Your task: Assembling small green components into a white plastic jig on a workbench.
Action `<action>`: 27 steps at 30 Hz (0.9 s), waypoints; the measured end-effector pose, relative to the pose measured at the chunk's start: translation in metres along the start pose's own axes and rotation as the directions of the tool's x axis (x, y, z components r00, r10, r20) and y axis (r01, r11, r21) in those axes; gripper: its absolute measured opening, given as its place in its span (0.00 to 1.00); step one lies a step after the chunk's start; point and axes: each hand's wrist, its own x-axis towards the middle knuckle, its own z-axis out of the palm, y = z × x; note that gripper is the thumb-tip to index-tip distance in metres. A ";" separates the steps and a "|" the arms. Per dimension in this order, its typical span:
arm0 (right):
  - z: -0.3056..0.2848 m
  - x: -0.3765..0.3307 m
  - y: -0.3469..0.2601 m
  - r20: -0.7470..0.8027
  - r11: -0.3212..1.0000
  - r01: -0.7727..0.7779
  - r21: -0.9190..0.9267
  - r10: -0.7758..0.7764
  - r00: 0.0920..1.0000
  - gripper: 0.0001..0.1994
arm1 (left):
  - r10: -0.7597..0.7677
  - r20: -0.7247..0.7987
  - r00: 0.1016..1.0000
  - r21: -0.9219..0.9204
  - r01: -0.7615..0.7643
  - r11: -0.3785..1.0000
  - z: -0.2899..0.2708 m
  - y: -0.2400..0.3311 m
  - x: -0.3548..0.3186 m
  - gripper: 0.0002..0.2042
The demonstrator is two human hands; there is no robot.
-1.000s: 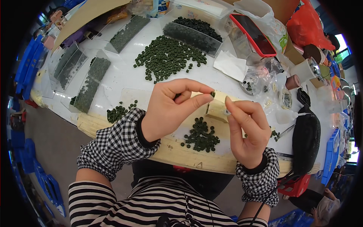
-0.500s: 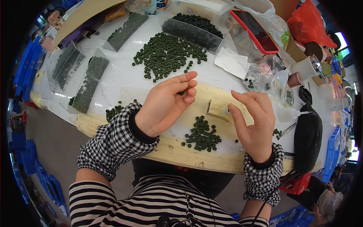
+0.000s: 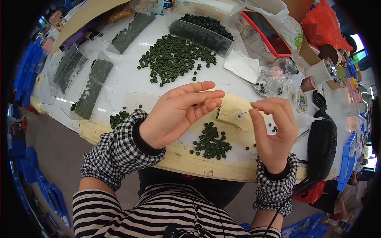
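Observation:
My left hand (image 3: 174, 111) hovers left of a small cream block (image 3: 232, 116), fingers bent inward and held together. Whatever lies inside its palm is hidden. My right hand (image 3: 274, 129) pinches a thin needle-like rod (image 3: 245, 112) between thumb and forefinger; its tip points left, just by a white round fitting (image 3: 239, 116) on the block. Below the block lies a small heap of dark green round beads (image 3: 213, 142). Farther back spreads a larger bead pile (image 3: 170, 57).
Clear boxes of dark beads (image 3: 93, 89) stand at the left, with another bead box (image 3: 202, 33) behind. A red-cased phone (image 3: 266, 33), a white tissue (image 3: 242, 65) and a black pouch (image 3: 322, 146) lie rightward. More beads (image 3: 119, 118) sit beside my left sleeve.
My left hand has shifted right and turned, hiding a dark piece that showed in its fingers. My right thumb and forefinger have closed, with the thin rod now showing between them.

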 end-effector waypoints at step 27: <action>-0.005 -0.015 -0.002 0.005 0.838 -0.133 0.529 0.154 0.988 0.06 | -0.177 0.399 0.900 0.113 0.143 0.983 -0.013 -0.020 -0.003 0.12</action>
